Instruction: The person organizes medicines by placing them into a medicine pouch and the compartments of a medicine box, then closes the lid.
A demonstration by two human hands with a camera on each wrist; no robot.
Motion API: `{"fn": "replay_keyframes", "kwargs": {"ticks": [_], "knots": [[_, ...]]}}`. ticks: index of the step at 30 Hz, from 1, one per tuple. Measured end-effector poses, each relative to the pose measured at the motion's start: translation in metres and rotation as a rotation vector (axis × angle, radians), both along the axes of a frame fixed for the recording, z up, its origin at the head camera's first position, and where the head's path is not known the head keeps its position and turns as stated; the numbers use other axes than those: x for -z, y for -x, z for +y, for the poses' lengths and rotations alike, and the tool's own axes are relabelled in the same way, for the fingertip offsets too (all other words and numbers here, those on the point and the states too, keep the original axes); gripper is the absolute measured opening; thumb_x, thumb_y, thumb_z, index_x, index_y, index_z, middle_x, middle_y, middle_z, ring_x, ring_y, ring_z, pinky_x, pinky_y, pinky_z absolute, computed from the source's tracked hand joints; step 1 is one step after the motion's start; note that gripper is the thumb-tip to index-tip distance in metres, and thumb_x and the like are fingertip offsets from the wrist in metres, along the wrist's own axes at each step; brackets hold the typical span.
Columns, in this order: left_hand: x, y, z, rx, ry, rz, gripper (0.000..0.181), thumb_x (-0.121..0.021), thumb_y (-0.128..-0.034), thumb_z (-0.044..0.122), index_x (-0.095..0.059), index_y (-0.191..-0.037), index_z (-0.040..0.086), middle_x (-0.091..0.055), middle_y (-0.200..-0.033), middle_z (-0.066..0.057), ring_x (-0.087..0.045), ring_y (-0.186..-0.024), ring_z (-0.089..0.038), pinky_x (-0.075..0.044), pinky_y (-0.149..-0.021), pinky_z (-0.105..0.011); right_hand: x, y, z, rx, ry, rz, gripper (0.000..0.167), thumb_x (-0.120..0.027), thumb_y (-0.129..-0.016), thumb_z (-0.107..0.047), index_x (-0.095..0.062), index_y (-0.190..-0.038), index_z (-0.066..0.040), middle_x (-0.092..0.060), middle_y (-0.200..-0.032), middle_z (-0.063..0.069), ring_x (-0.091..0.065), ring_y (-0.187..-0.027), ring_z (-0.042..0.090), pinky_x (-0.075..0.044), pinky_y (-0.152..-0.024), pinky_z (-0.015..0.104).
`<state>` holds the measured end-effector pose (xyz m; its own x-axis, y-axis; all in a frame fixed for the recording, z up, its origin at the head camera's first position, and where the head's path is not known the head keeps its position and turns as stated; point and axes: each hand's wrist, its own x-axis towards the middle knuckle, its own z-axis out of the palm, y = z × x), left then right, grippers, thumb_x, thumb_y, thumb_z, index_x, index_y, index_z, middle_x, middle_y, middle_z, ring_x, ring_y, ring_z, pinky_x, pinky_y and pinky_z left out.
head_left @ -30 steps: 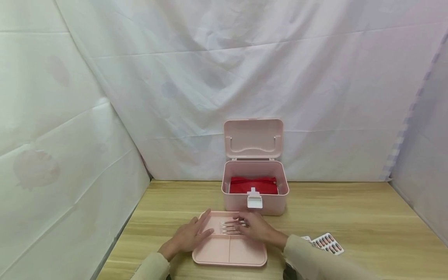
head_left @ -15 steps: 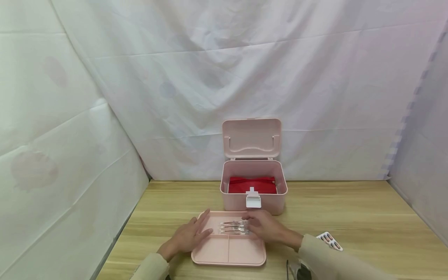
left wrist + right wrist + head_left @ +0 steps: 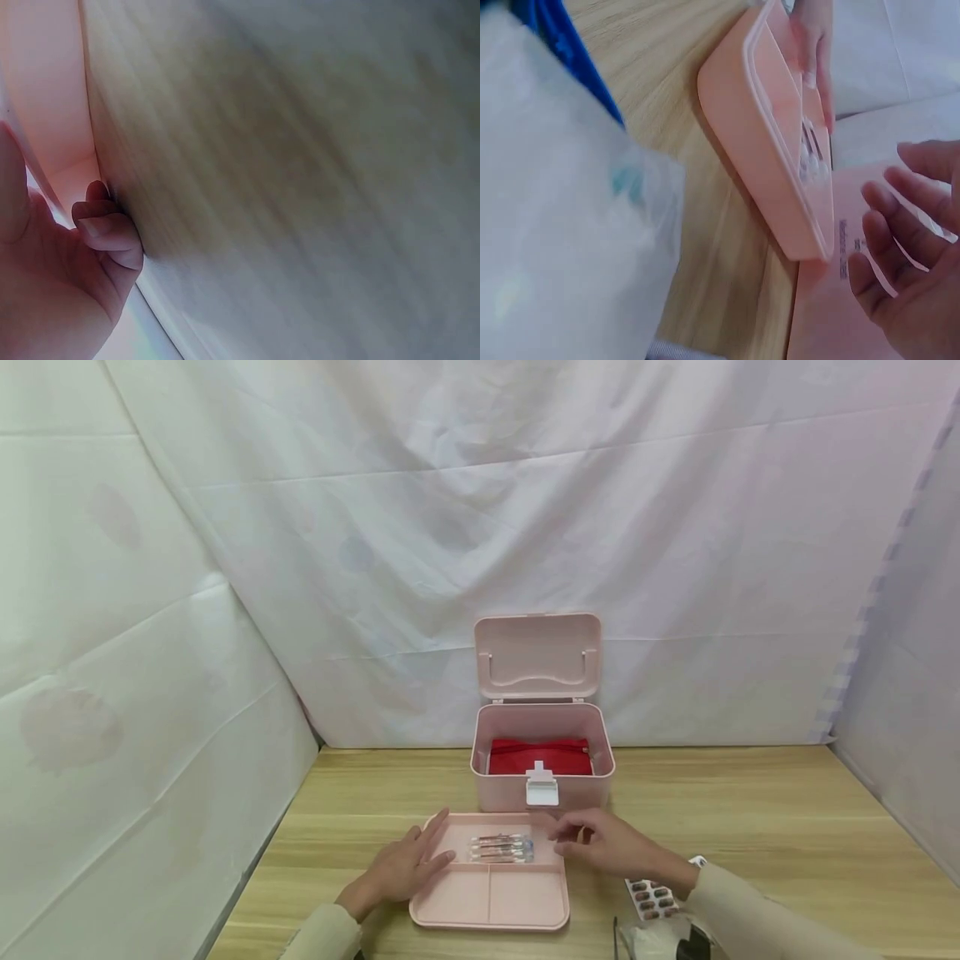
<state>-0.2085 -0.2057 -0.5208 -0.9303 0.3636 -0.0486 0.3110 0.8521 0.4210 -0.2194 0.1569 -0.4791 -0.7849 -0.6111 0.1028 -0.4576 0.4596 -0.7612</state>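
A pink divided tray (image 3: 450,902) lies on the table. Its far compartment holds a clear packet of cotton swabs (image 3: 501,849). My left hand (image 3: 401,864) holds the tray's left side, thumb over the inside and fingers along the rim; the left wrist view shows other fingers curled by its outer wall. Just off the tray's right edge hovers my right hand (image 3: 603,842), fingers loosely bent and holding nothing. In the right wrist view this hand (image 3: 911,240) appears relaxed, apart from the swabs (image 3: 811,146).
Behind the tray stands a pink medicine box (image 3: 495,793) with its lid (image 3: 537,653) raised and a red pouch (image 3: 540,757) inside. Capsule blister packs (image 3: 651,900) lie partly under the right forearm. Close to the right wrist camera is a translucent plastic bag (image 3: 562,217).
My right hand has let go of the cotton swab packet and moved right, off the tray. The packet now lies flat in the far compartment. My left hand stays at the tray's side.
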Motion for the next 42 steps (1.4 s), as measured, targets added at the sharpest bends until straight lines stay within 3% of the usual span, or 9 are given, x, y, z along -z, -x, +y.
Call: {"fn": "replay_keyframes", "kwargs": {"ticks": [6,11,21,24,31,36,42], "knots": [[0.000,0.000,0.000,0.003,0.001,-0.001,0.071,-0.045,-0.1000,0.056,-0.026,-0.158,0.021,-0.051,-0.093,-0.005,-0.044,-0.059,-0.015,-0.039,-0.056,-0.033,-0.001,-0.006,0.017,-0.100,0.018,-0.116,0.020,-0.072,-0.091,-0.025,-0.073,-0.107,-0.012,-0.070,-0.094,-0.008,-0.058,-0.082,0.006,-0.050,-0.074,0.025],[0.001,0.001,-0.001,-0.001,-0.008,-0.003,0.070,-0.045,-0.0999,0.056,-0.025,-0.158,0.021,-0.050,-0.092,-0.004,-0.043,-0.058,-0.014,-0.037,-0.055,-0.031,0.002,-0.012,0.026,-0.226,-0.008,-0.078,0.020,-0.075,-0.088,-0.027,-0.072,-0.105,-0.018,-0.067,-0.091,-0.008,-0.057,-0.082,0.006,-0.049,-0.071,0.025],[0.004,0.003,-0.002,-0.002,0.012,0.011,0.071,-0.043,-0.0996,0.058,-0.025,-0.158,0.022,-0.055,-0.101,-0.009,-0.047,-0.063,-0.015,-0.043,-0.061,-0.036,0.008,-0.029,0.037,-0.421,-0.144,-0.040,0.033,-0.080,-0.082,-0.036,-0.068,-0.112,-0.028,-0.060,-0.109,-0.010,-0.051,-0.100,0.007,-0.045,-0.082,0.023],[0.004,0.002,-0.002,0.006,0.007,0.017,0.071,-0.044,-0.0999,0.057,-0.025,-0.158,0.021,-0.054,-0.100,-0.009,-0.047,-0.062,-0.015,-0.042,-0.059,-0.035,0.010,-0.035,0.038,-0.444,-0.210,0.006,0.036,-0.082,-0.080,-0.035,-0.067,-0.112,-0.032,-0.055,-0.111,-0.013,-0.046,-0.101,0.003,-0.043,-0.079,0.020],[0.001,0.002,-0.002,0.004,0.006,0.010,0.071,-0.044,-0.1000,0.057,-0.026,-0.158,0.021,-0.052,-0.096,-0.006,-0.045,-0.061,-0.014,-0.041,-0.058,-0.033,0.019,-0.043,0.037,-0.485,-0.301,0.209,0.040,-0.083,-0.079,-0.034,-0.064,-0.114,-0.034,-0.049,-0.111,-0.014,-0.040,-0.100,-0.002,-0.039,-0.078,0.016],[0.000,0.001,-0.001,0.002,0.000,0.015,0.070,-0.045,-0.1001,0.055,-0.027,-0.158,0.020,-0.051,-0.093,-0.005,-0.044,-0.060,-0.015,-0.039,-0.056,-0.032,0.024,-0.041,0.037,-0.470,-0.317,0.201,0.042,-0.080,-0.081,-0.045,-0.062,-0.117,-0.035,-0.046,-0.111,-0.015,-0.039,-0.101,-0.001,-0.039,-0.079,0.019],[0.000,0.001,0.000,-0.001,0.005,0.011,0.070,-0.045,-0.0999,0.056,-0.027,-0.158,0.021,-0.050,-0.091,-0.004,-0.044,-0.059,-0.015,-0.038,-0.056,-0.032,0.028,-0.038,0.037,-0.447,-0.315,0.131,0.044,-0.083,-0.079,-0.039,-0.062,-0.117,-0.034,-0.046,-0.110,-0.015,-0.039,-0.097,-0.001,-0.039,-0.077,0.018]]}}
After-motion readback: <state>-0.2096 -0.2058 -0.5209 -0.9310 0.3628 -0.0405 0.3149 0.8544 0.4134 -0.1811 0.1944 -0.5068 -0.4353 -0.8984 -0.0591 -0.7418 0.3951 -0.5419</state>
